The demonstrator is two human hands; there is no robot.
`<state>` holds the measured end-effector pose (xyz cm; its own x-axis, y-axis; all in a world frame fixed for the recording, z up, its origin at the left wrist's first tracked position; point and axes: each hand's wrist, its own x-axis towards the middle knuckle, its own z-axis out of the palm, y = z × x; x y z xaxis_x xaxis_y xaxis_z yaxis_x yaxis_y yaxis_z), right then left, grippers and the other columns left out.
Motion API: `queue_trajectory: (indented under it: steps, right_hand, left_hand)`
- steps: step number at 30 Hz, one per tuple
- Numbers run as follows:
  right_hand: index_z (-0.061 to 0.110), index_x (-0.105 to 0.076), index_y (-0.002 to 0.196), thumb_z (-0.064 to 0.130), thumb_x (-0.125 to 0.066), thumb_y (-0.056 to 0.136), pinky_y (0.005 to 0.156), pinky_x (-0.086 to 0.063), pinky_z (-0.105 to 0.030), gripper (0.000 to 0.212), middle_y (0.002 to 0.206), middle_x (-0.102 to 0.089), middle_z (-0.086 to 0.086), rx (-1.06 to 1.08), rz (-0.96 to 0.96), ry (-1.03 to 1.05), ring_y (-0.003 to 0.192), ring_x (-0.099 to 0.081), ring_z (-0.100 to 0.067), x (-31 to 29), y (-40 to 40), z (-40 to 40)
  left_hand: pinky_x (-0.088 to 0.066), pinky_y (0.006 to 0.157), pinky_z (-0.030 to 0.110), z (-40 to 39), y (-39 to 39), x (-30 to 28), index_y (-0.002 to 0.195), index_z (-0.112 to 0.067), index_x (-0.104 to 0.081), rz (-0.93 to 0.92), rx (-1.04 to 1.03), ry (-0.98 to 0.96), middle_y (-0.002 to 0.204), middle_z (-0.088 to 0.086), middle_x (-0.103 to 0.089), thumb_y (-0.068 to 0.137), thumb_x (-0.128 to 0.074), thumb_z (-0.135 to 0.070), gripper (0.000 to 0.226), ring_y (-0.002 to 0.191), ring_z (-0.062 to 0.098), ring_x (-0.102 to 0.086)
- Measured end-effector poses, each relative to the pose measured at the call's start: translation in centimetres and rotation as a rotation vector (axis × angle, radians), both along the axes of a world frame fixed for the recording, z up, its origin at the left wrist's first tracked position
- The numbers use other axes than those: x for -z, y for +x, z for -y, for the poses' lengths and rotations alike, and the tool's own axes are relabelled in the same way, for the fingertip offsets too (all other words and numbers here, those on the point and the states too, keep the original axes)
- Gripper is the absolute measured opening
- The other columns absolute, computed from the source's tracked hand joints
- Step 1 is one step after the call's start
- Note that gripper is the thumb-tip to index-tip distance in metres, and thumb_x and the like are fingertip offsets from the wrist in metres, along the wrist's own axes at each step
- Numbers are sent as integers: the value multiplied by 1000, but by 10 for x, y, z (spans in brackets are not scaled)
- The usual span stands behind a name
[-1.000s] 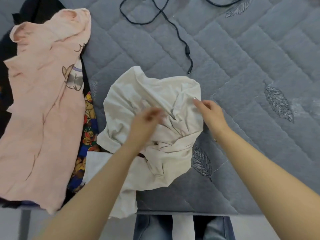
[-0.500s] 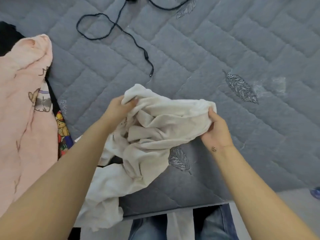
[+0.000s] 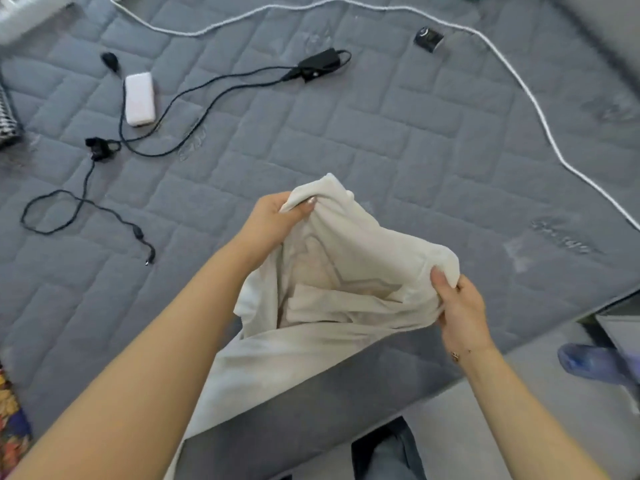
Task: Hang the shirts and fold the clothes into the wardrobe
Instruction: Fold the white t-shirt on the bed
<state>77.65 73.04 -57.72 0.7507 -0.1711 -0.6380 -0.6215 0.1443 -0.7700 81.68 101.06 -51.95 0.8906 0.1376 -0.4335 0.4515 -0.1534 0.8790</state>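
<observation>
A crumpled cream-white garment point(image 3: 339, 271) hangs between both hands above the near edge of the grey quilted mattress point(image 3: 381, 133). My left hand point(image 3: 273, 223) grips its upper left edge, thumb over the cloth. At the lower right, my right hand point(image 3: 457, 303) pinches another bunched edge. The garment's lower part trails down to the left, under my left forearm. A patterned piece of clothing point(image 3: 10, 424) shows at the left border.
On the mattress lie a black charger cable point(image 3: 194, 95) with adapter point(image 3: 318, 64), a white power bank point(image 3: 139, 98), a long white cord point(image 3: 540, 109) and a small black box point(image 3: 428, 39). A blue shoe point(image 3: 595, 363) stands on the floor at right.
Both hands have lifted the cream garment up off the mattress and spread it apart. The view has swung right, so the pink shirt pile has left the frame.
</observation>
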Motion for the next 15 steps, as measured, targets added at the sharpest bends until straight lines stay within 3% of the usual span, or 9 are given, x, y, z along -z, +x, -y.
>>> queue_trajectory:
  steps: [4,6,8,12,15]
  right_hand:
    - [14,-60,108,25,-65,91,87,-53,-41,20,109,-69,-7,-3,-9,-103,98,-64,-23,6,37,71]
    - [22,-55,98,22,-63,93,79,-52,-33,9,99,-65,0,50,43,-180,90,-61,-18,12,48,94]
    - [26,-49,96,20,-60,95,71,-47,-21,12,93,-60,8,85,106,-278,83,-57,-9,19,56,110]
    - [21,-53,102,16,-55,97,80,-46,-27,7,100,-62,1,31,117,-313,87,-57,-9,33,61,131]
    - [23,-63,103,17,-54,97,76,-52,-17,12,98,-69,10,16,63,-171,87,-65,-2,37,63,140]
  left_hand:
    - [-41,77,31,64,43,10,96,-8,-70,-51,81,51,91,6,-64,95,-61,-29,22,84,17,-56]
    - [-42,76,33,85,56,18,98,-3,-69,-77,99,79,91,14,-66,93,-64,-30,28,82,19,-57]
    - [-42,75,34,100,67,27,100,2,-68,-90,130,81,90,19,-66,92,-65,-31,33,81,21,-56]
    - [-45,77,32,123,88,41,104,-5,-69,-94,163,24,91,7,-65,94,-63,-30,27,81,17,-59]
    - [-48,72,21,135,110,47,99,-14,-71,-60,150,-5,87,-5,-69,95,-62,-26,15,78,8,-63]
